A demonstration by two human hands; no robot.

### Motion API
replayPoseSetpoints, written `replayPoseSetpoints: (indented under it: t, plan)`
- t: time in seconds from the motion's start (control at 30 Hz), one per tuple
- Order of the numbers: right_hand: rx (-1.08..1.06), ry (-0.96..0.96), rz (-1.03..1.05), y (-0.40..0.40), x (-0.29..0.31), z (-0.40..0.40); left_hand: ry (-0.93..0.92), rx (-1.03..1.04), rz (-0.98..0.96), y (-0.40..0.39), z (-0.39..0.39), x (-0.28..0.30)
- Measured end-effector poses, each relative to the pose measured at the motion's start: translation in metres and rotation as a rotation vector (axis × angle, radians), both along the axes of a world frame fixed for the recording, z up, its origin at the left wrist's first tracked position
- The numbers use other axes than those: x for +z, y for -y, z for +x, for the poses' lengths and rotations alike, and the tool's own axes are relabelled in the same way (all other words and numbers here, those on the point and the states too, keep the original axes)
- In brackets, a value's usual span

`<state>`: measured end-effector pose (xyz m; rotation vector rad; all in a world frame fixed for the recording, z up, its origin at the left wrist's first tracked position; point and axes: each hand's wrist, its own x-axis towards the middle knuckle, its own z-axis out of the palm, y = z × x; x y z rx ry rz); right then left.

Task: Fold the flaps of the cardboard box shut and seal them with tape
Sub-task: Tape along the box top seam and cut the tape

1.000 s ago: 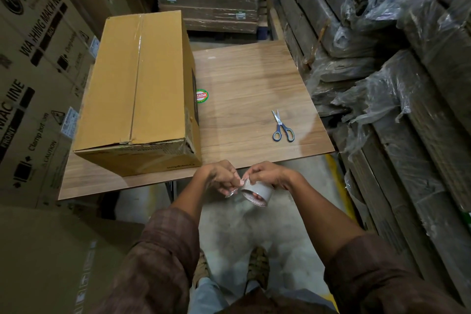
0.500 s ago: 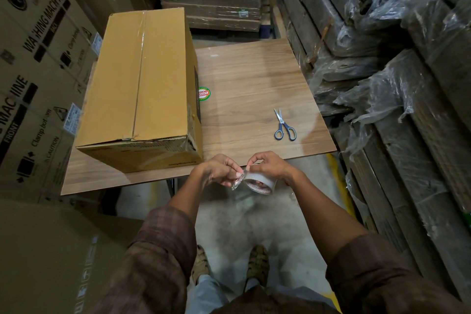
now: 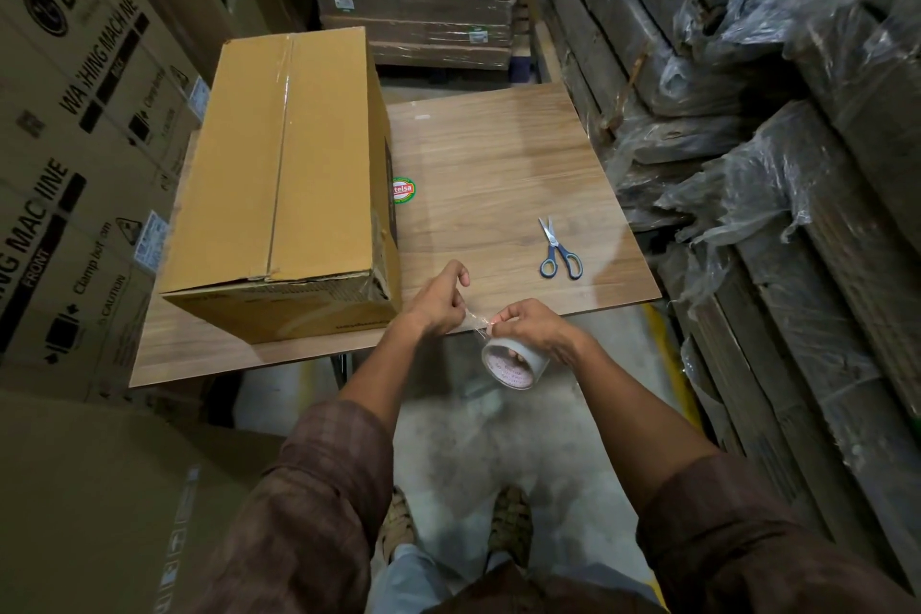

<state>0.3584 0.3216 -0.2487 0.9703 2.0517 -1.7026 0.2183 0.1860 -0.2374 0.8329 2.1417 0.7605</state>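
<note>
Standing on the left part of the worktop (image 3: 498, 165), the cardboard box (image 3: 284, 175) already has its top flaps folded down, with a glossy strip of clear tape along the centre seam; we judge that the near end edge remains to be secured. Below the worktop's near edge, the right hand (image 3: 540, 327) curls around the tape roll (image 3: 513, 361), while the left hand (image 3: 441, 302) pinches the freed tape end (image 3: 473, 319) between thumb and fingers, a short clear length stretched between the two hands. We see three risks: the thin film may fold onto itself or cling to our fingers, tear narrow, or snap back onto the roll if the pinch slips. The scissors (image 3: 558, 249) lie near, to the right.
</note>
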Motion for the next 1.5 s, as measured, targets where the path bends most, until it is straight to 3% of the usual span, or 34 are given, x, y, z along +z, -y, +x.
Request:
replayPoseSetpoints:
  t: [0.17,0.4,0.53,0.67,0.8,0.93,1.03,1.1,1.17,1.37,1.5]
  plan:
    - [-0.022,0.021,-0.073,0.003,0.000,0.005,-0.132,-0.047,0.040,-0.003,0.006,-0.002]
    - [-0.048,-0.010,-0.092,0.007,-0.007,0.011,0.328,0.225,0.023,0.003,0.005,-0.016]
    - [-0.049,-0.009,-0.087,0.012,-0.011,0.012,0.385,0.220,0.001,0.008,0.000,-0.013]
    - [0.059,0.022,-0.055,0.016,-0.009,0.006,0.177,0.133,-0.043,0.011,-0.001,-0.010]
    - [0.059,0.043,-0.048,0.017,-0.003,-0.001,-0.233,-0.110,-0.075,0.004,0.006,-0.002]
    - [0.031,0.048,-0.064,0.017,-0.004,0.000,-0.441,-0.337,-0.115,0.000,0.010,0.005]
    - [0.006,0.036,-0.075,0.016,-0.004,0.002,-0.751,-0.483,-0.096,0.003,0.009,0.004]
    - [0.007,0.033,-0.074,0.016,-0.005,0.003,-0.841,-0.558,-0.072,0.005,0.004,0.001]
    - [0.032,0.044,-0.015,0.017,-0.007,0.003,-0.676,-0.519,-0.072,0.007,0.000,-0.008]
    - [0.032,0.017,0.202,0.021,-0.027,0.013,0.191,0.018,0.044,0.010,0.002,-0.009]
    - [-0.027,-0.005,0.124,0.030,-0.037,0.022,0.293,0.098,0.039,0.014,-0.001,-0.009]
